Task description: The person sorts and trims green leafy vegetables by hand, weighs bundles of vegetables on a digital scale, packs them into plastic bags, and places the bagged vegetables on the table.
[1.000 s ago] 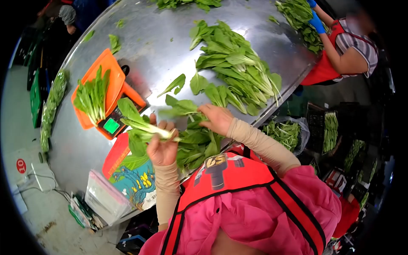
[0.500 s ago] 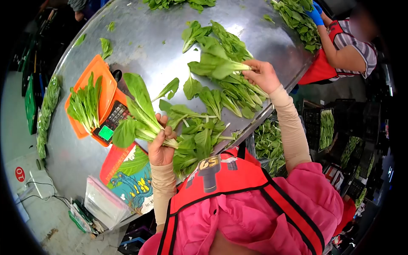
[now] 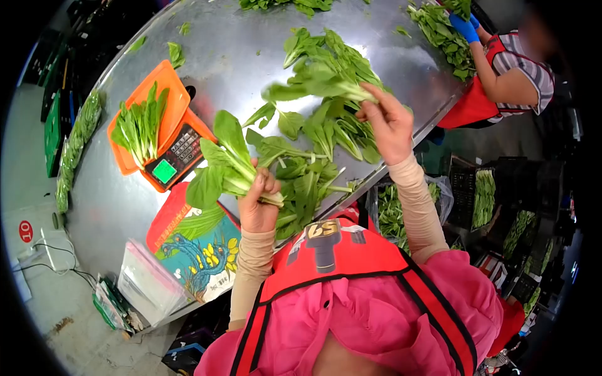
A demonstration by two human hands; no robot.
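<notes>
My left hand [image 3: 259, 203] is closed round the pale stems of a bunch of leafy greens [image 3: 227, 164], its leaves pointing up and left. In my right hand [image 3: 390, 122] another stalk of leafy greens [image 3: 326, 84] is pinched by its white base; its leaves are blurred by motion. Below and between the hands lie loose greens [image 3: 307, 188] on the metal table [image 3: 219, 69]. To the left stands an orange scale [image 3: 177, 153] with a lit green display. Its orange pan [image 3: 179, 94] holds a small bundle of greens [image 3: 143, 122].
A colourful printed bag [image 3: 204, 250] and a stack of clear plastic bags [image 3: 150, 288] lie at the table's near left. A co-worker's blue-gloved hand [image 3: 464, 28] handles greens at far right. Greens fill a lined container [image 3: 392, 216] below the edge; black crates [image 3: 464, 194] stand right.
My left hand has shifted slightly right with its bunch. My right hand has turned and come slightly nearer, still gripping its stalk. The whole view has shifted a little.
</notes>
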